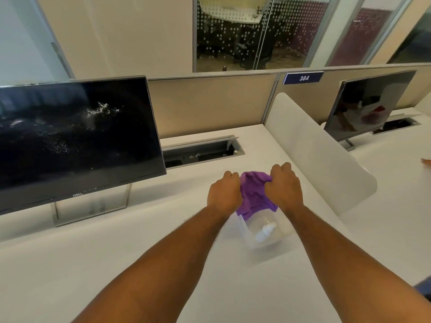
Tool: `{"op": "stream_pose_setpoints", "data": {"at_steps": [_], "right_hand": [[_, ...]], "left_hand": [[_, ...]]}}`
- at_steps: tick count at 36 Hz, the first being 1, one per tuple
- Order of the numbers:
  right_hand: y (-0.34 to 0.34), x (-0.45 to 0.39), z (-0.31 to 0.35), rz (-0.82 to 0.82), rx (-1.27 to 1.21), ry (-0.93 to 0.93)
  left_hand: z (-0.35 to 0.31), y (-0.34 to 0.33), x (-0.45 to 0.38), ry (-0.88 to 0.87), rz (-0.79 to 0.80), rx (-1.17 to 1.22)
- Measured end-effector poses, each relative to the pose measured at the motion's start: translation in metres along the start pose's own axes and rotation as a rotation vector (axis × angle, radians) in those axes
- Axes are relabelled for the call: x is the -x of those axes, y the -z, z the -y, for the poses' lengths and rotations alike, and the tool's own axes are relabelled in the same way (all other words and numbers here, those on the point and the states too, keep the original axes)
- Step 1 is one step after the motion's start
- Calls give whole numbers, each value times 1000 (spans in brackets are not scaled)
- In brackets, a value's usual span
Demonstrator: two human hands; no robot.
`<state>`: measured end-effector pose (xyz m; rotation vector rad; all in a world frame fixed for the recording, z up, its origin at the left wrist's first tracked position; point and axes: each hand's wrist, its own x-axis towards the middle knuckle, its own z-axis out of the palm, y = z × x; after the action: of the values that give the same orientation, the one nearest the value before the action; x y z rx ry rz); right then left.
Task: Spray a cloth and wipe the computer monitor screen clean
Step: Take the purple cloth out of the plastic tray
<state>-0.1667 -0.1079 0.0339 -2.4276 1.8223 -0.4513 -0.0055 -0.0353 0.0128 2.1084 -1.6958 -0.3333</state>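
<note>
A purple cloth [254, 192] is stretched between my two hands above the white desk. My left hand [224, 193] grips its left edge and my right hand [283, 187] grips its right edge, both fists closed. Just below the cloth a clear plastic container [277, 231] sits on the desk with a white spray bottle [265, 231] lying inside it. The black monitor [77, 138] stands at the left, switched off, with whitish smears and specks across its screen.
An open cable tray [203, 151] is recessed in the desk [116, 252] behind the cloth. A white curved divider [319, 155] rises to the right, with a second dark monitor [368, 106] beyond it. Beige partition panels [210, 101] close the back.
</note>
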Motion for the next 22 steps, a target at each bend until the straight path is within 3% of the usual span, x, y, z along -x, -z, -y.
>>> {"op": "stream_pose_setpoints", "data": {"at_steps": [6,12,17,22], "right_hand": [[20,1,22,-31,-263,-148],[30,11,58,-182,-455,-88],[12,34,96,-106,-536,-65],[-26,74,128,44,-565,-99]], "left_hand": [[8,31,14,50,-77,23],[39,67,36,93,-220,101],[82,81,66,146,-304,148],[130,72,107,257,-165,313]]}}
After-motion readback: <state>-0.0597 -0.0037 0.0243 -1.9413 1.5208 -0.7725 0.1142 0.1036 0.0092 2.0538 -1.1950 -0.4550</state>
